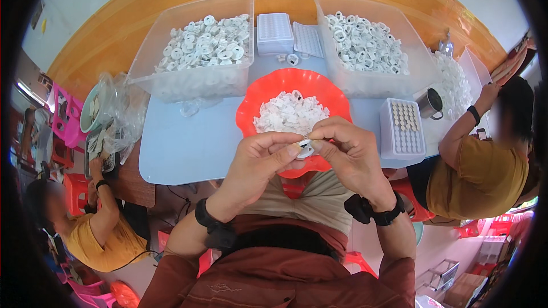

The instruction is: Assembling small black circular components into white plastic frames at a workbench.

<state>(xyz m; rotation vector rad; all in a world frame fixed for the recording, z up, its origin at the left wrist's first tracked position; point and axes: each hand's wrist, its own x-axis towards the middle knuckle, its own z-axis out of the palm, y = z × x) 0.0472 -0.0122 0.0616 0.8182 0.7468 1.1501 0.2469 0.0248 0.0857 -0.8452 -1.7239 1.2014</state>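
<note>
Both hands, left hand (260,154) and right hand (348,148), meet over the near rim of the orange bowl (251,108), fingertips pinched together on 1 small white ring part (306,149), heaped white pieces (290,113) just behind, bare blue table (182,142) left of the bowl.

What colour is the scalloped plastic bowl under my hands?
The scalloped plastic bowl is bright orange-red, heaped with small white plastic parts; the head view shows it best.

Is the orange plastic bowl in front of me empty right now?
No, the scalloped orange plastic bowl holds a heap of small white plastic parts, just beyond both hands.
</note>
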